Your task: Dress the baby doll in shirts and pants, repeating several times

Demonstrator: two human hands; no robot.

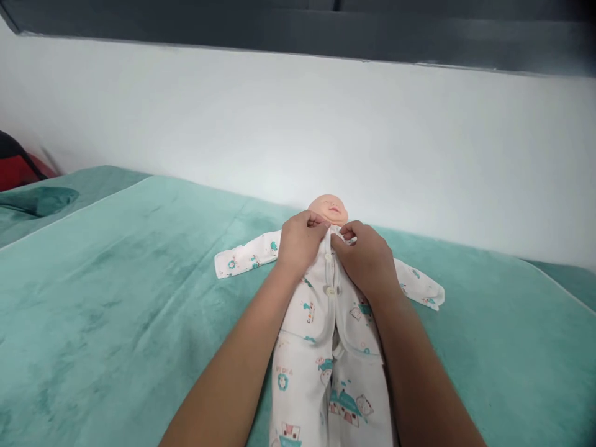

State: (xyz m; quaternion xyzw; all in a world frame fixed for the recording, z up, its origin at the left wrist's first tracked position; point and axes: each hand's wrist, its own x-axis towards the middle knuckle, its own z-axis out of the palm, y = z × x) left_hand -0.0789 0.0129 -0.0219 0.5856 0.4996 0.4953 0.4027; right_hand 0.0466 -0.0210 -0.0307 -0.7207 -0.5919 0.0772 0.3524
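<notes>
A baby doll (328,207) lies on its back, its head toward the wall. It wears a white printed baby jacket (302,313) with the sleeves spread to both sides, and matching printed pants (300,388). My left hand (302,242) pinches the jacket's front edge just below the doll's chin. Across the front opening, my right hand (365,254) has thumb and fingers closed on the other edge near the neck. Farther down, a pale button (331,291) shows at mid-chest. My fingers partly hide the collar.
A green plush cover (139,298) with soft wrinkles lies under the doll. Behind its head rises a white wall (288,124), with a dark ledge (298,34) above. At the far left is a red and black object (18,164), partly out of view.
</notes>
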